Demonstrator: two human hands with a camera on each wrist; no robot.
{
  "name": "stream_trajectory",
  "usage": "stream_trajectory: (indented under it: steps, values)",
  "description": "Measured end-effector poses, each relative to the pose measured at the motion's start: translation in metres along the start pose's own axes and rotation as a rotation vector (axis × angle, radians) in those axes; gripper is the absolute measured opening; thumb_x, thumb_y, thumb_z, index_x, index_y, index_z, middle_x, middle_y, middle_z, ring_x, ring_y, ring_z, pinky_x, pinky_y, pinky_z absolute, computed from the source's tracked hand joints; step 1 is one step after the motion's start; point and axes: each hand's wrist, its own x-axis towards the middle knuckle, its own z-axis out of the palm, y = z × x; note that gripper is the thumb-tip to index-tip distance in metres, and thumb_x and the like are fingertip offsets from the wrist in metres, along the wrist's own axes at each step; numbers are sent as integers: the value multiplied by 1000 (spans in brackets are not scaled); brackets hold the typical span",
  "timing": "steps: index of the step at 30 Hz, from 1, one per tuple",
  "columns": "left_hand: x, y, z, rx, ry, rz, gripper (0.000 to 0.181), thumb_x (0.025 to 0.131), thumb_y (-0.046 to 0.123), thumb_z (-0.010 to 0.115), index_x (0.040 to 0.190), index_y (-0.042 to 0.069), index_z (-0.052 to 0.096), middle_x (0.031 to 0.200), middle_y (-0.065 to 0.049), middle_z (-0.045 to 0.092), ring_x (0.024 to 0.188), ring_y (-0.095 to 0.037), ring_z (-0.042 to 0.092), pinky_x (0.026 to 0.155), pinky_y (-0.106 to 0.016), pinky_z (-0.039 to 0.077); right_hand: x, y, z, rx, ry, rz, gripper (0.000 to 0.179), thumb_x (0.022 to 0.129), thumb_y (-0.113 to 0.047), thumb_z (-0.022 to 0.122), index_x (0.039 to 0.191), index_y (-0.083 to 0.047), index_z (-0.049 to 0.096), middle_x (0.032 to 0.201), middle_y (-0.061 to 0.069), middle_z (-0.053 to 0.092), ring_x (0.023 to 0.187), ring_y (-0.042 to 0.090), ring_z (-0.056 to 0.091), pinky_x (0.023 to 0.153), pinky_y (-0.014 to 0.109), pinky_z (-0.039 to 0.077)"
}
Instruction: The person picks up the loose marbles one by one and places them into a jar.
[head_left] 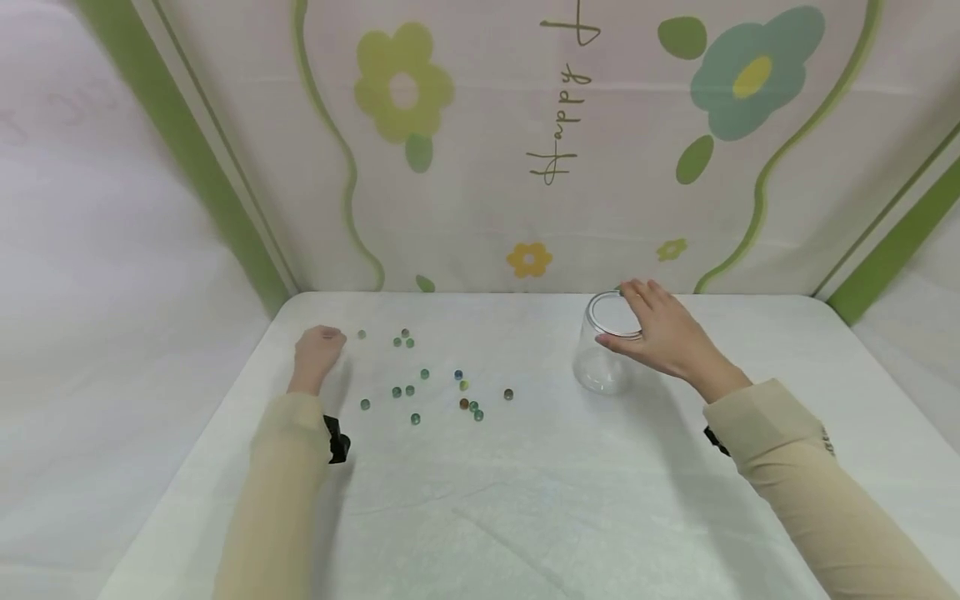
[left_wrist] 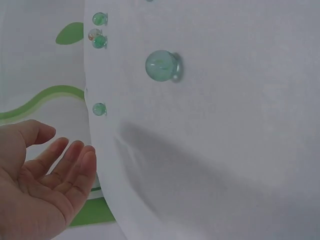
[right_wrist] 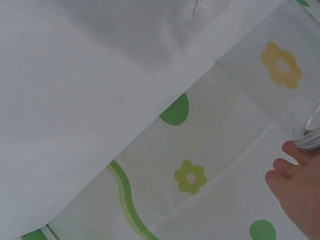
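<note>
A clear glass jar (head_left: 595, 358) stands on the right part of the white table, its round mouth upward. My right hand (head_left: 670, 335) grips the jar at its rim, thumb on the near side and fingers at the far side. In the right wrist view only the fingers and a piece of the rim show. Over the far left of the table is my left hand (head_left: 316, 357), its fingers loosely bent with nothing between them in the left wrist view. The nearest marble (head_left: 362, 334), a green one, lies just right of this hand, apart from it.
Several more glass marbles, mostly green, lie scattered on the left and middle of the table (head_left: 525, 500). Among them are a blue marble (head_left: 458, 375) and a brown marble (head_left: 508, 394). A flower-printed curtain (head_left: 480, 217) hangs behind the table's back edge.
</note>
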Motion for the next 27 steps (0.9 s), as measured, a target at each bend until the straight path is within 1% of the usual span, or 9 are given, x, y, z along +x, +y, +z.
stream_trajectory:
  steps: [3, 5, 7, 9, 12, 14, 18, 24, 27]
  values:
    - [-2, -5, 0, -30, -17, -5, 50, 96, 17, 34, 137, -10, 41, 139, -30, 45, 123, -43, 50, 104, -48, 47, 1, 1, 2, 0, -9, 0, 95, 87, -60, 56, 148, 6, 24, 154, 27, 25, 142, 49, 16, 119, 59, 15]
    - [-3, -6, 0, -70, -39, -13, 51, 96, 18, 34, 139, -10, 40, 139, -31, 45, 120, -42, 52, 101, -46, 49, 1, 1, 2, -3, -13, -1, 95, 88, -60, 55, 148, 5, 23, 154, 27, 24, 143, 49, 15, 120, 59, 15]
    - [-2, -7, 2, -122, -75, -26, 51, 97, 18, 34, 140, -9, 37, 140, -31, 44, 120, -42, 52, 101, -43, 50, 0, 1, 2, -6, -20, 2, 95, 88, -60, 54, 149, 5, 21, 154, 27, 23, 143, 49, 14, 120, 59, 14]
    - [-1, -8, 4, -164, -121, -31, 52, 97, 18, 34, 142, -9, 35, 142, -31, 41, 123, -41, 50, 103, -42, 49, 0, 1, 1, -7, -29, 12, 95, 89, -60, 53, 149, 5, 20, 155, 27, 21, 143, 49, 14, 119, 59, 14]
    - [0, -9, 8, -195, -192, -34, 53, 98, 18, 35, 142, -10, 32, 143, -31, 39, 127, -41, 48, 106, -41, 48, -2, 2, 0, -1, -38, 28, 95, 89, -60, 53, 150, 4, 19, 155, 27, 20, 143, 48, 13, 119, 60, 14]
    - [0, -10, 10, -185, -228, -25, 52, 99, 18, 37, 141, -11, 33, 142, -31, 41, 126, -40, 49, 105, -39, 49, -2, 3, 0, 2, -40, 32, 95, 89, -60, 53, 150, 4, 18, 155, 28, 19, 143, 48, 13, 119, 60, 15]
    - [-4, -13, 13, -145, -277, -1, 47, 100, 18, 41, 137, -12, 40, 137, -31, 46, 120, -38, 54, 99, -36, 53, -3, 3, 1, 9, -34, 34, 95, 89, -59, 53, 150, 5, 18, 155, 28, 20, 143, 48, 15, 118, 60, 16]
    - [-12, -15, 10, -37, -356, 62, 42, 99, 17, 45, 130, -11, 49, 128, -30, 55, 110, -35, 60, 91, -35, 57, -3, 2, 1, 25, -27, 39, 94, 89, -58, 54, 150, 5, 18, 155, 28, 21, 143, 48, 16, 117, 61, 18]
    - [-16, -15, 8, -3, -399, 74, 40, 98, 16, 47, 127, -11, 52, 124, -28, 58, 101, -28, 63, 87, -33, 58, -3, 1, 0, 33, -30, 43, 94, 89, -58, 54, 150, 5, 18, 155, 28, 20, 143, 48, 16, 117, 62, 18]
